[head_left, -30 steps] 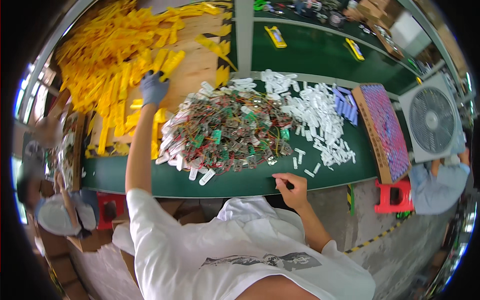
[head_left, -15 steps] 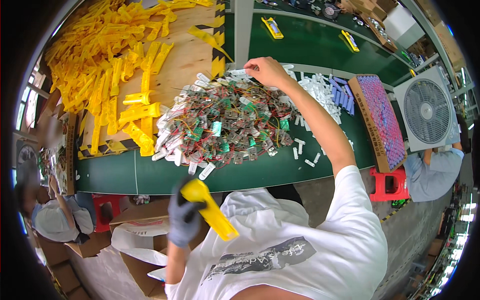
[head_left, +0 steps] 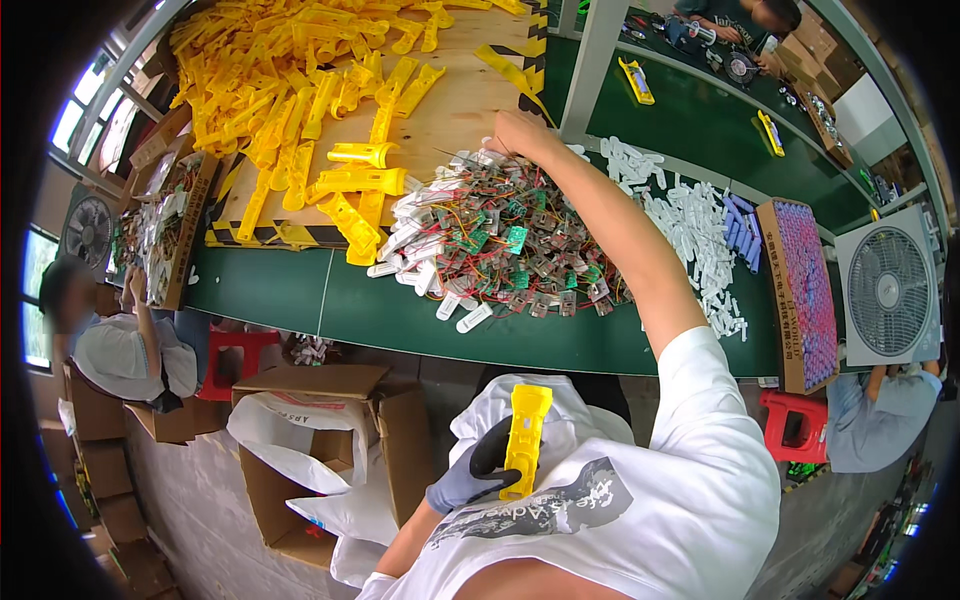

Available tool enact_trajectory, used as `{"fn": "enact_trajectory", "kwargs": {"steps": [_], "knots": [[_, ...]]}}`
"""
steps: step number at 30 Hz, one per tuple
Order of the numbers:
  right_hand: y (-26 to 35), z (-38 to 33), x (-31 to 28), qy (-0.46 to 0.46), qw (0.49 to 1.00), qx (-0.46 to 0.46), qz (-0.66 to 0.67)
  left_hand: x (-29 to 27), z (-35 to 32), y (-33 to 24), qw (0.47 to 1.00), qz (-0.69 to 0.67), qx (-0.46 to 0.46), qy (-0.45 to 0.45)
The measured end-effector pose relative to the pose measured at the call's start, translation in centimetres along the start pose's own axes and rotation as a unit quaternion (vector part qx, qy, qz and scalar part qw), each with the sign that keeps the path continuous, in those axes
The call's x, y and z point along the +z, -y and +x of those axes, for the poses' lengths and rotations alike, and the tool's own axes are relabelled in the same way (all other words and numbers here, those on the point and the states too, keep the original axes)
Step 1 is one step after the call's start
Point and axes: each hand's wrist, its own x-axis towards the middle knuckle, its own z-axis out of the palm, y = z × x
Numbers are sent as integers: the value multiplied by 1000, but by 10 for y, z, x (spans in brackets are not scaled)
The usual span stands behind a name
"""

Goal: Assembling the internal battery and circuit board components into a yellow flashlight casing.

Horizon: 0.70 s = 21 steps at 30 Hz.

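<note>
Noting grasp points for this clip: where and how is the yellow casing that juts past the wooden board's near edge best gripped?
Probably by the near end of the yellow casing, from the near side, pinched across its long, narrow body: that end juts past the wooden board over the green table, while the far end lies close to other casings.

We find the scene brightly and evenly lit, shadows soft across the green tabletop (head_left: pixel 260 290). White glare washes out the windows (head_left: pixel 72 122) at far left. The pile of wired parts (head_left: pixel 520 238) looks fairly crisp to us, while fisheye bending stretches the margins and the corners fall to black.
</note>
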Motion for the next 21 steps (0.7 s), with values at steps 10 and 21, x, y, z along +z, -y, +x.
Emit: {"fn": "enact_trajectory", "kwargs": {"steps": [10, 21], "knots": [[-40, 17, 43, 131, 920, -67, 362, -8, -2, 0, 999, -38, 0, 33], [-2, -81, -56, -229, 772, -178, 566, -25, 49, -11, 946, -119, 292, -78]]}}
